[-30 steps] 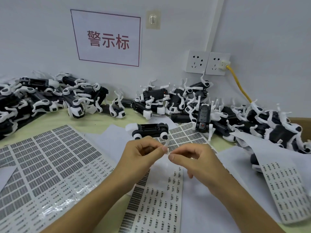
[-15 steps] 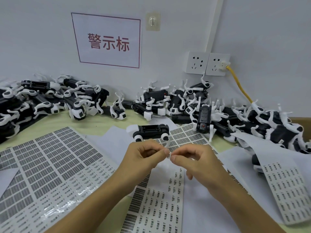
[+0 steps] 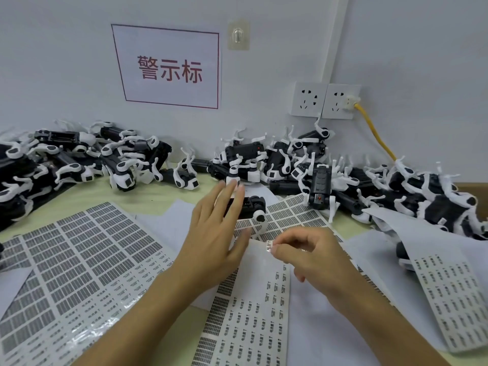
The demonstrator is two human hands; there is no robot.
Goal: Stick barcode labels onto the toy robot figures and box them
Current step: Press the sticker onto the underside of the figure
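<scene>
Right hand (image 3: 314, 253) pinches a tiny barcode label (image 3: 269, 245), flimsy and tacky so edge-hold only; left hand (image 3: 215, 231), fingers spread and released, reaches over the light, rigid toy robot (image 3: 250, 207) on the tabletop (image 3: 148, 196), best gripped by its black body.

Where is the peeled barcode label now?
Head view, centre-right: the barcode label is pinched by the right hand, just right of the open left hand.

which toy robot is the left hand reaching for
The lone toy robot lying on the label sheets just beyond the left hand; the others sit in piles by the wall.
</scene>
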